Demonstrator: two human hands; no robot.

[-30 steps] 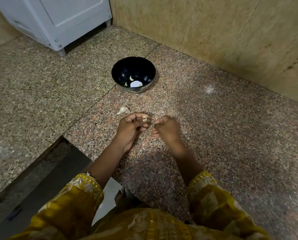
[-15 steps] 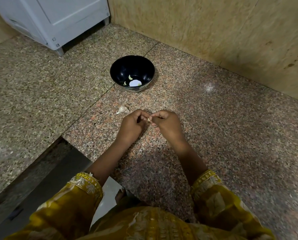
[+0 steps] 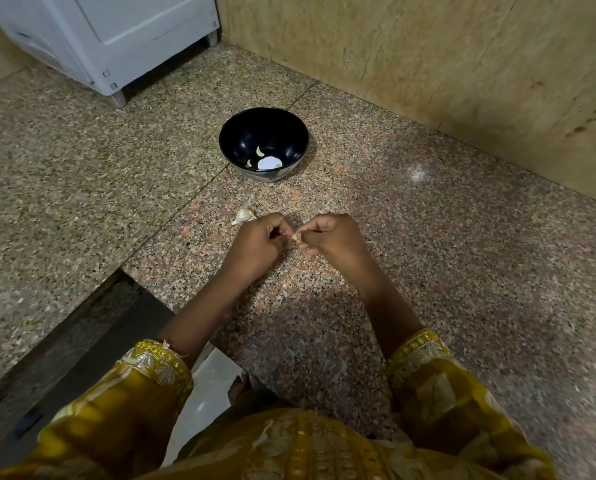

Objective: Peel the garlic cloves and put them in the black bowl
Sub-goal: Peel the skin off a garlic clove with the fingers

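Observation:
A small garlic clove (image 3: 293, 236) is pinched between the fingertips of my left hand (image 3: 255, 245) and my right hand (image 3: 334, 242), just above the granite counter. Most of the clove is hidden by my fingers. Beyond my hands stands the black bowl (image 3: 241, 133), with two peeled cloves (image 3: 260, 151) lying inside near a bright reflection. An unpeeled white clove (image 3: 242, 215) lies on the counter just left of my left hand.
The speckled granite counter (image 3: 462, 258) runs to a beige stone wall (image 3: 428, 53) at the back right. A white appliance (image 3: 116, 32) stands at the back left. The counter's edge drops off at the lower left, in front of my yellow sleeves.
My right hand has closed in on the left, and now both pinch the clove that the left held alone a second ago. The bowl and the loose clove have not moved.

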